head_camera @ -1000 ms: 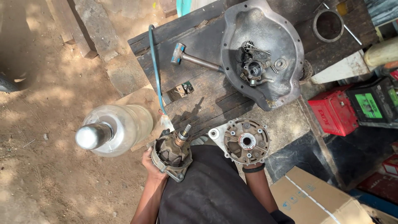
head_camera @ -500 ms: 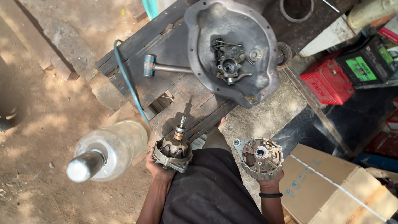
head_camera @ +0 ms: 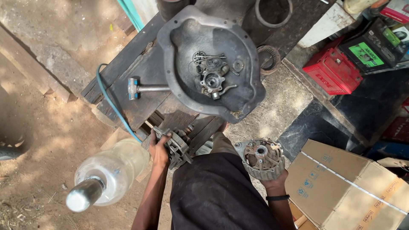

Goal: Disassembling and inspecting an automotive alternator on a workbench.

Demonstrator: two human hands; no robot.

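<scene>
Grimy metal in both hands: the left hand (head_camera: 159,150) grips the rotor half (head_camera: 177,145) at the surface (head_camera: 140,89) edge, the right hand (head_camera: 272,181) holds the end cover (head_camera: 260,158) apart, over the lap; disassembly seems underway.

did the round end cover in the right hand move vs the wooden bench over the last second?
Yes. The right hand has carried the round end cover off the wooden bench edge, toward the person and the cardboard box.
</scene>
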